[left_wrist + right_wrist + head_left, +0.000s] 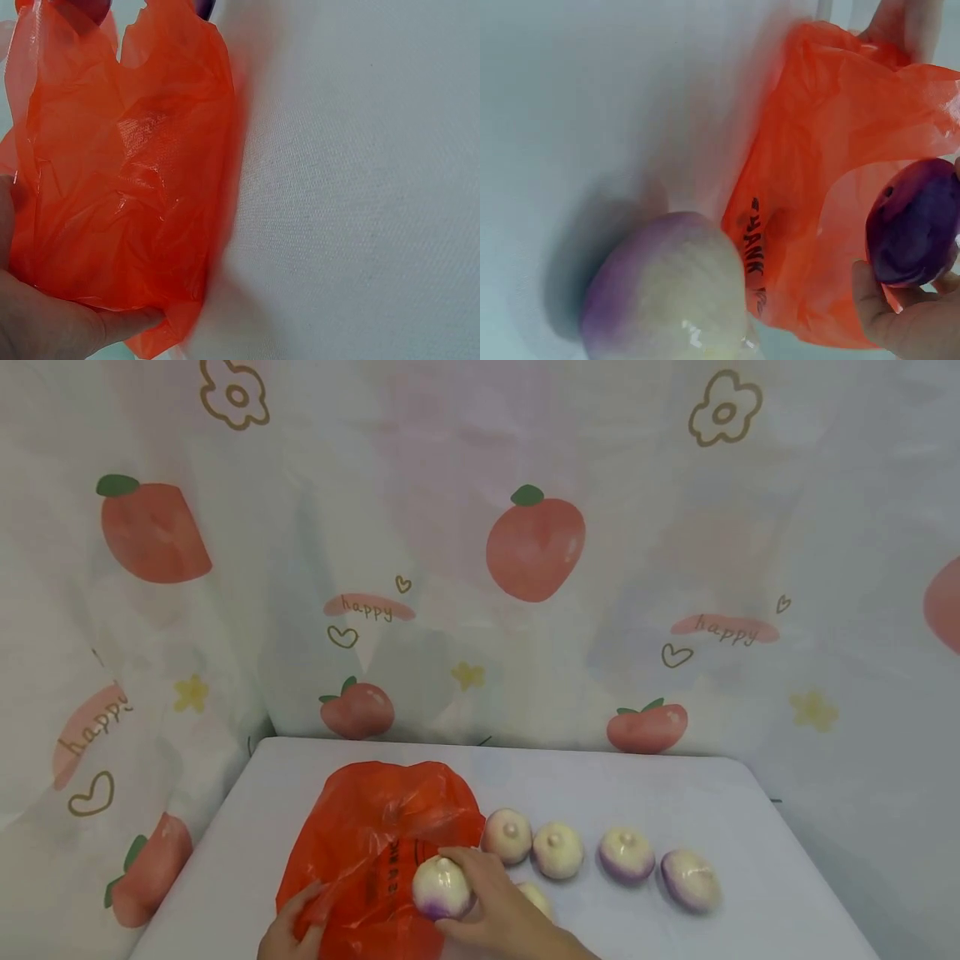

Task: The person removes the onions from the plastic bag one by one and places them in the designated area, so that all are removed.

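My right hand [506,910] grips a white-and-purple turnip [441,889] between thumb and fingers, held over the orange-red plastic bag [341,835]. The right wrist view shows the dark purple underside of this turnip [913,225] in front of the bag's mouth. At the near left side of the bag, my left hand [291,931] holds its edge, with the thumb [124,324] on the film in the left wrist view. Another turnip [534,900] lies partly hidden behind my right hand. Black lettering is printed on the bag.
Several more turnips rest on the white table [772,893] to the right of the bag: two close together, a third turnip [626,856] and a fourth turnip [691,881] farther right. A fruit-patterned curtain [450,527] hangs behind and at the left.
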`<action>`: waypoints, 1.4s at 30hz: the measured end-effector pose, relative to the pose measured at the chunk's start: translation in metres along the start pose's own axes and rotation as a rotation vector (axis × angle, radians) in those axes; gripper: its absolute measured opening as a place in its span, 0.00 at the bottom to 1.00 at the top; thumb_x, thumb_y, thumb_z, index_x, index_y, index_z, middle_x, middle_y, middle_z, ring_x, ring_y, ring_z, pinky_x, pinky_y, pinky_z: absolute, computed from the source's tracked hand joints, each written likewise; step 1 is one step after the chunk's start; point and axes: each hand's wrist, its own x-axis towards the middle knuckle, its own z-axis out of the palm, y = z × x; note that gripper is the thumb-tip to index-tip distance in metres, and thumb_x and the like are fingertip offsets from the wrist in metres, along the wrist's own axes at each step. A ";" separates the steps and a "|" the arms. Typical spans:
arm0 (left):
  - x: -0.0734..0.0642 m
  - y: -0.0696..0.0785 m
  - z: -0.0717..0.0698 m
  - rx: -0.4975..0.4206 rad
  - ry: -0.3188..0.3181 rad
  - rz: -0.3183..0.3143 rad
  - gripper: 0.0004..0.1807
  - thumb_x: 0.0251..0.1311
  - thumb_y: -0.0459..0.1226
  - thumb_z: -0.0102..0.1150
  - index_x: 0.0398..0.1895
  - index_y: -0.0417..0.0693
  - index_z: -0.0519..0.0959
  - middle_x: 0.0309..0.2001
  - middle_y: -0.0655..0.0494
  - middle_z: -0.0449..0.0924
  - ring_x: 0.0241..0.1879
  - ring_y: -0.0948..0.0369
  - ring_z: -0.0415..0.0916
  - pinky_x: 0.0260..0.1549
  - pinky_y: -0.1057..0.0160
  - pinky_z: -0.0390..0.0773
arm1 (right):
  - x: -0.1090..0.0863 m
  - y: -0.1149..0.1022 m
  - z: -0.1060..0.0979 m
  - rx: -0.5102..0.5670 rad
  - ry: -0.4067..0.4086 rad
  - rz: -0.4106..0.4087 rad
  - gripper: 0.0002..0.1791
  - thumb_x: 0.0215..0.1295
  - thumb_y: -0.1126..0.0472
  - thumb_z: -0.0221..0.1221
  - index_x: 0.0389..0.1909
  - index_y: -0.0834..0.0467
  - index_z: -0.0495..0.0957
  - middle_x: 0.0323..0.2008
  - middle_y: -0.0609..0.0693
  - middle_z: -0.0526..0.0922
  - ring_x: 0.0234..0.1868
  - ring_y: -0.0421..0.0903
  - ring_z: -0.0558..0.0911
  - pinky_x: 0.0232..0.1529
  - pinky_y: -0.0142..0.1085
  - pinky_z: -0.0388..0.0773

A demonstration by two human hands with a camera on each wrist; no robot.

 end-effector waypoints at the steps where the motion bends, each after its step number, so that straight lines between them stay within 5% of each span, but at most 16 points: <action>1: 0.000 0.000 0.000 0.001 0.002 0.007 0.22 0.63 0.37 0.55 0.59 0.37 0.71 0.55 0.34 0.71 0.39 0.49 0.73 0.38 0.49 0.80 | -0.001 0.001 -0.001 -0.006 0.000 -0.004 0.35 0.57 0.44 0.63 0.64 0.44 0.62 0.57 0.40 0.68 0.56 0.40 0.67 0.57 0.43 0.68; 6: 0.000 -0.001 -0.001 0.003 0.013 0.057 0.21 0.62 0.37 0.56 0.57 0.36 0.73 0.54 0.35 0.73 0.39 0.48 0.74 0.39 0.48 0.79 | -0.008 0.011 -0.010 0.027 -0.009 0.027 0.37 0.57 0.45 0.64 0.66 0.44 0.60 0.59 0.39 0.65 0.57 0.40 0.68 0.58 0.39 0.68; 14: 0.001 -0.001 -0.002 0.029 -0.008 0.003 0.21 0.62 0.35 0.55 0.58 0.38 0.71 0.55 0.35 0.72 0.41 0.46 0.72 0.41 0.45 0.78 | -0.011 0.027 -0.023 -0.164 0.198 -0.176 0.39 0.45 0.63 0.70 0.60 0.60 0.65 0.56 0.46 0.70 0.54 0.44 0.71 0.53 0.39 0.71; 22: 0.001 -0.001 0.000 -0.006 -0.011 -0.035 0.23 0.64 0.38 0.55 0.61 0.39 0.69 0.56 0.36 0.70 0.41 0.47 0.72 0.43 0.47 0.78 | -0.023 0.033 -0.035 -0.066 0.183 -0.033 0.40 0.49 0.57 0.70 0.63 0.56 0.63 0.60 0.43 0.67 0.59 0.44 0.68 0.59 0.42 0.67; 27: 0.002 -0.004 0.001 0.002 0.028 -0.011 0.22 0.63 0.37 0.56 0.58 0.38 0.72 0.56 0.36 0.71 0.41 0.48 0.73 0.41 0.48 0.79 | -0.031 0.038 -0.041 -0.141 0.246 0.017 0.39 0.51 0.52 0.70 0.65 0.51 0.64 0.59 0.40 0.64 0.59 0.43 0.68 0.57 0.46 0.69; 33: 0.002 -0.005 0.000 0.012 0.023 -0.002 0.22 0.63 0.37 0.56 0.58 0.38 0.71 0.56 0.35 0.71 0.42 0.46 0.72 0.42 0.46 0.77 | -0.039 0.048 -0.045 -0.226 0.327 -0.022 0.39 0.49 0.55 0.71 0.63 0.53 0.67 0.58 0.42 0.67 0.59 0.45 0.65 0.54 0.48 0.68; 42: 0.002 -0.006 0.001 -0.013 0.037 0.021 0.21 0.62 0.36 0.56 0.57 0.37 0.72 0.54 0.35 0.73 0.39 0.48 0.74 0.40 0.47 0.79 | -0.052 0.069 -0.046 -0.283 0.431 -0.120 0.39 0.45 0.60 0.73 0.61 0.62 0.69 0.57 0.49 0.74 0.57 0.53 0.69 0.60 0.23 0.52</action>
